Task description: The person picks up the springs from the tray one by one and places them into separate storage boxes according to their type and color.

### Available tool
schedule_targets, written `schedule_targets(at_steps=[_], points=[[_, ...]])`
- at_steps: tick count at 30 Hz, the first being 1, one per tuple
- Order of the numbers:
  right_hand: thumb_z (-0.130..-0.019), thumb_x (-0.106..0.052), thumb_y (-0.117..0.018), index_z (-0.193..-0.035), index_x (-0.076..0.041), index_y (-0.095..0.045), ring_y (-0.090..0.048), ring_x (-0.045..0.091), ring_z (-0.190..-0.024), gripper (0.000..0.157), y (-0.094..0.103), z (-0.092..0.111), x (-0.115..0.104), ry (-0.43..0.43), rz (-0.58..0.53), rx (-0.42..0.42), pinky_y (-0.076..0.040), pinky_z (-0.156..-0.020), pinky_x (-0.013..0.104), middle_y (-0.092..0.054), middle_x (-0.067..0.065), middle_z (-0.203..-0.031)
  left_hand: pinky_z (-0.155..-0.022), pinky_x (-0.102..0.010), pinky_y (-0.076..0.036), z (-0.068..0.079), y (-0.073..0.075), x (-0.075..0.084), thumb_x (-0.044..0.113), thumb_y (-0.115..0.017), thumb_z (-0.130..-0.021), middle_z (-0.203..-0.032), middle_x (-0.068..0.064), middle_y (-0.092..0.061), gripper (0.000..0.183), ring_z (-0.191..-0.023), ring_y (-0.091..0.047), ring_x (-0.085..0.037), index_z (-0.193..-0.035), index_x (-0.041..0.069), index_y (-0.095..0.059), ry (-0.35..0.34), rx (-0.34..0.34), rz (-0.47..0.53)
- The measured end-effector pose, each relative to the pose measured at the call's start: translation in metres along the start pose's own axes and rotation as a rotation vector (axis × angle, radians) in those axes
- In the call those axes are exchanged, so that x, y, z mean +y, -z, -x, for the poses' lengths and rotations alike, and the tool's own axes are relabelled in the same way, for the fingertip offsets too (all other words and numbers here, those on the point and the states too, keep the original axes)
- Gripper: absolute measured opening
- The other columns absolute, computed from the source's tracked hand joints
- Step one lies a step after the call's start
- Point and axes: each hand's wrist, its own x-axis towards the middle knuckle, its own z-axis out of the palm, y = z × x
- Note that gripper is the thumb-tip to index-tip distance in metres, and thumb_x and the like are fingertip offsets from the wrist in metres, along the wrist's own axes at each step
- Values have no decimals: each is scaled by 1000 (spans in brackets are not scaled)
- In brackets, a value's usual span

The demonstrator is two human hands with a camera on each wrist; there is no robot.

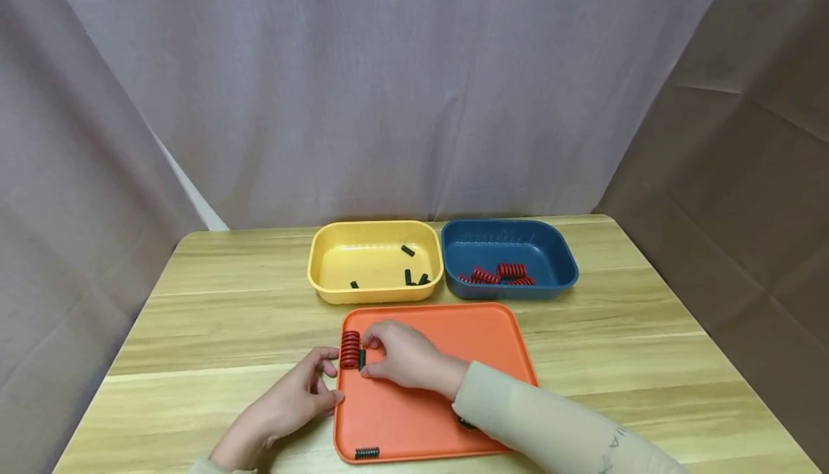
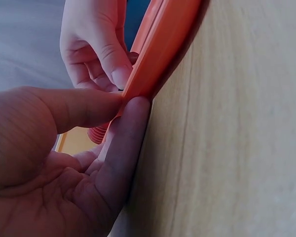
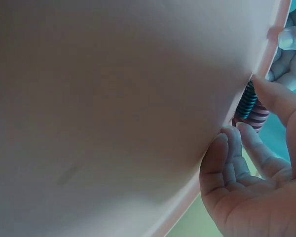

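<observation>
An orange tray (image 1: 440, 330) lies on the table. Along its left side a thick red coil spring (image 1: 350, 350) rests just inside the rim. Beside it stands a small dark coil spring (image 1: 362, 359), pinched end to end between thumb and index finger of my right hand (image 1: 408, 355). The right wrist view shows this dark spring (image 3: 247, 101) close against the red one (image 3: 259, 116). My left hand (image 1: 294, 395) holds the tray's left rim (image 2: 138, 74), thumb at the top and a finger along the outer side. Another dark spring (image 1: 367, 453) lies in the front left corner.
A yellow bin (image 1: 376, 295) with several small dark springs stands behind the tray. Right of it is a blue bin (image 1: 557, 287) with several red springs. Something dark (image 1: 465, 424) on the tray is partly hidden by my right sleeve (image 1: 518, 402). Curtains hang around the table.
</observation>
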Motion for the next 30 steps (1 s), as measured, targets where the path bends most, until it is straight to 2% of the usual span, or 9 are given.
schedule_targets(at_steps=[12,19,25,30], points=[[-78,-35,-79,-98,-19,-67,-51,5,-82,28,-2,-1,-4,-6,79,5,-46,-75,26,-56,-9,-91,-61,-24,-48,-1,0,-1,3,-70,-84,-107,-15,-45,62,-77,-54,-20,-136,-2,-37,6,-19,20],[-78,-38,-79,-91,-19,-65,-48,6,-76,27,0,0,-5,-5,101,8,-44,-68,25,-53,-9,-87,-60,-24,-48,-1,1,-1,2,-70,-84,-108,-16,-45,62,-77,-54,-20,-136,-2,-37,7,-17,17],[-79,-38,-78,-90,-18,-65,-49,8,-73,26,7,3,-1,-14,46,8,-43,-65,25,-54,-9,-86,-60,-24,-47,0,-1,-2,3,-70,-84,-108,-15,-45,61,-78,-53,-19,-135,-2,-37,5,-19,17],[-82,-39,-75,-95,-17,-66,-53,9,-75,27,20,1,8,-1,-59,77,-45,-68,25,-58,-5,-92,-60,-24,-47,-1,0,-2,3,-70,-84,-108,-16,-45,62,-77,-53,-20,-136,-2,-37,2,-10,8]])
